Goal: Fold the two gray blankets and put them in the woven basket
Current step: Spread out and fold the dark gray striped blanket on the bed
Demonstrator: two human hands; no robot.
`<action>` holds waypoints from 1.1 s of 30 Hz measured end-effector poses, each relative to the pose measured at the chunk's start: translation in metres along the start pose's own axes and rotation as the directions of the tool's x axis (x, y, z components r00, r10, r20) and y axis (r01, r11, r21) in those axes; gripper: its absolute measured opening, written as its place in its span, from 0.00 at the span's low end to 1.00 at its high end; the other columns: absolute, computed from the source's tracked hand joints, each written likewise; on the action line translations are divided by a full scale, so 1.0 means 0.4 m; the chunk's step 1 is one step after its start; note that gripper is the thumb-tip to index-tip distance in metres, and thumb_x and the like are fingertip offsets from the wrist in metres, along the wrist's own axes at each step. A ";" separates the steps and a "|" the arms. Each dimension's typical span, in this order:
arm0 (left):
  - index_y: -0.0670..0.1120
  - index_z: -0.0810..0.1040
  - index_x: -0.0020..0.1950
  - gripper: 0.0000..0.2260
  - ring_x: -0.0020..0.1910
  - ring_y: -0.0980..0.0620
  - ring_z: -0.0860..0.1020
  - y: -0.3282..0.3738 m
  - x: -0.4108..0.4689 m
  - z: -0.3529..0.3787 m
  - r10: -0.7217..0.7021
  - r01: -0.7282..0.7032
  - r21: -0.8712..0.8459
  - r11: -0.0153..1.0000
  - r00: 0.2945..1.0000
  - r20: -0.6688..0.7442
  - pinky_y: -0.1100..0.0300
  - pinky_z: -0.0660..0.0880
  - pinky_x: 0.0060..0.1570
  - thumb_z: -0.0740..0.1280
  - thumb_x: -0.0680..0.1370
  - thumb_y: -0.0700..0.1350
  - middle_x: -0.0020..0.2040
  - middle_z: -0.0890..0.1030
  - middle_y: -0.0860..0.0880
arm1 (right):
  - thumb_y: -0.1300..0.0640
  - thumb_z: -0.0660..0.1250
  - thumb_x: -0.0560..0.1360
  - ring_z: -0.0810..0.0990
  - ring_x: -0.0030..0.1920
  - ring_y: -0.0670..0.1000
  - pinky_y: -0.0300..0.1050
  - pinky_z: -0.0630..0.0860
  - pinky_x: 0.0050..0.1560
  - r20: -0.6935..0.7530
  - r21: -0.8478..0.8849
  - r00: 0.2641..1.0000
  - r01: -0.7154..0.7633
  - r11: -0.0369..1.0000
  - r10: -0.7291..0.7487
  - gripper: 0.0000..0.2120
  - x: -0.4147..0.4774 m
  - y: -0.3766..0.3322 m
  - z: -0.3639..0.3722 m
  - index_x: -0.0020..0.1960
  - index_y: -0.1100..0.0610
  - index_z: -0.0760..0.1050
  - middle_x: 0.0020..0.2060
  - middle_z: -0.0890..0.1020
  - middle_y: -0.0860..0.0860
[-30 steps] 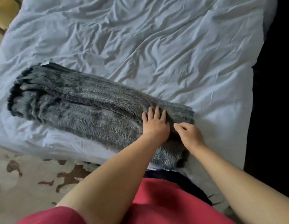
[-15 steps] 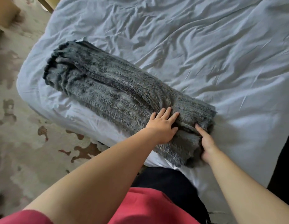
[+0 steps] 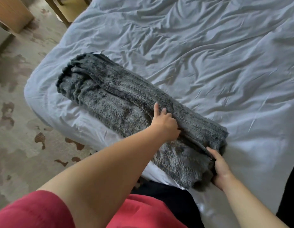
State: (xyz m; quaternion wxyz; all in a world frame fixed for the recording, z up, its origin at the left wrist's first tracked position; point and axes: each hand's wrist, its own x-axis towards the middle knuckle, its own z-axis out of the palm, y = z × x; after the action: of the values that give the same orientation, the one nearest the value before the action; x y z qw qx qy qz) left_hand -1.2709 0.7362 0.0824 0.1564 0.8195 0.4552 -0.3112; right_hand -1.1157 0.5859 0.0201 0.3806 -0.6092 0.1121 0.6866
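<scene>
Although the gray plush blanket (image 3: 120,102) lies folded long on the bed sheet (image 3: 208,63), we must fold more: our right hand (image 3: 221,168) grips its near end, our left hand (image 3: 166,124) digs into a crease (grip hidden); no basket visible.

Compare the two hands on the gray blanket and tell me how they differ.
Place: the left hand lies on top of the gray blanket near its middle; the right hand is at its near end.
Pose: the left hand's index finger is straight, its other fingers tucked into a fold; the right hand's thumb lies on top, its fingers hidden under the end.
Shared: both are bare and touch the same blanket.
</scene>
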 end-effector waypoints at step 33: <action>0.47 0.64 0.73 0.21 0.64 0.42 0.70 -0.613 0.014 -0.024 -0.024 -0.031 -0.893 0.449 0.999 -0.047 0.49 0.70 0.62 0.56 0.79 0.45 0.67 0.69 0.42 | 0.31 0.49 0.77 0.66 0.71 0.58 0.51 0.65 0.70 -0.316 -0.901 0.942 -0.260 0.348 -0.113 0.37 0.055 -0.145 0.977 0.75 0.56 0.63 0.74 0.64 0.57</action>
State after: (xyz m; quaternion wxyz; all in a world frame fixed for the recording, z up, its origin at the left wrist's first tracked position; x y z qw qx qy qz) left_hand -1.4720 0.8767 0.0928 0.5518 0.6243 0.5530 -0.0038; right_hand -1.3703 0.8754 0.1087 -0.0903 -0.8141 -0.2104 0.5337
